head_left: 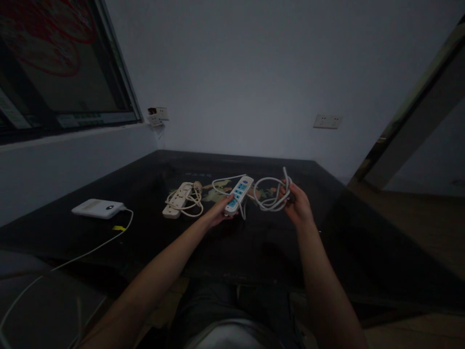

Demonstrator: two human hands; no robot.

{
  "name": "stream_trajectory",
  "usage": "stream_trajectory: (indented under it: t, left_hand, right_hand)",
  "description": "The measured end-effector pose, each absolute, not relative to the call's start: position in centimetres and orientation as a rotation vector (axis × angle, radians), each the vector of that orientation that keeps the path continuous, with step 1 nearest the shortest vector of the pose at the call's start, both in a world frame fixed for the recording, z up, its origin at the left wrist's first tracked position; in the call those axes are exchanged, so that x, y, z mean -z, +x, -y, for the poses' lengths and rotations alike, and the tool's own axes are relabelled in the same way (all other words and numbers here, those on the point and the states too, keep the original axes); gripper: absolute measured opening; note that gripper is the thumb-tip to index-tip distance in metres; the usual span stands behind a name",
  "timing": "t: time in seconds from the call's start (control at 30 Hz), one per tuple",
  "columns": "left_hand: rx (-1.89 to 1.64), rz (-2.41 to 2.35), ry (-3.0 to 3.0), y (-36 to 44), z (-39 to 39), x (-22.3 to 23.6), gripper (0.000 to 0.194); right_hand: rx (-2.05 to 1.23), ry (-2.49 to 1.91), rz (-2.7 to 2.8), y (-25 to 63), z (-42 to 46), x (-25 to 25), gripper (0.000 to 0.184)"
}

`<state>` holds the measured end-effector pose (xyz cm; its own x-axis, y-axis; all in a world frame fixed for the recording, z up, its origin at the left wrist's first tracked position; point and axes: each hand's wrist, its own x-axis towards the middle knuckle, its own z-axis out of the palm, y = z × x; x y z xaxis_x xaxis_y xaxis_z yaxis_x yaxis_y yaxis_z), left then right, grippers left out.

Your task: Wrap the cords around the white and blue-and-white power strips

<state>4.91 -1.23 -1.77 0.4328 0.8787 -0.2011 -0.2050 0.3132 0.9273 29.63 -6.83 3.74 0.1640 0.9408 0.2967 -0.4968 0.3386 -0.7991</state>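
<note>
My left hand [220, 210] grips the near end of a white power strip [240, 193] with blue sockets, holding it above the dark table [109, 242]. My right hand [298, 201] is closed around loops of that strip's white cord [271, 194], coiled into a bundle beside the strip. A second, cream power strip [176, 199] with its own bundled cord lies on the table to the left of my left hand, untouched.
A white power bank [97, 208] lies at the table's left with a white cable [90, 249] trailing toward me. Wall sockets sit at the corner [158, 116] and on the back wall [327, 121]. A window frame fills the upper left.
</note>
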Motion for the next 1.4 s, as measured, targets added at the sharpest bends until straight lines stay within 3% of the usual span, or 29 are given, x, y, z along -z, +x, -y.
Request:
stream_trajectory:
  t: [0.27, 0.5, 0.83, 1.4]
  left_hand:
    - [-0.862, -0.792, 1.028, 4.9, 0.8, 1.9, 0.032]
    - [-0.782, -0.723, 1.144, 4.1, 1.1, 0.7, 0.032]
    - [-0.456, -0.522, 1.297, 2.3, 1.3, 0.3, 0.051]
    - [-0.505, -0.391, 1.267, 4.3, 3.1, 0.1, 0.060]
  right_hand:
    - [-1.070, -0.919, 1.007, 29.7, 6.3, -2.8, 0.029]
    - [-0.989, -0.774, 0.908, 29.8, 6.3, -3.2, 0.029]
    - [-1.200, -0.768, 0.763, 29.6, 5.2, -2.1, 0.019]
    - [-1.377, -0.812, 0.842, 24.2, 4.8, 1.2, 0.019]
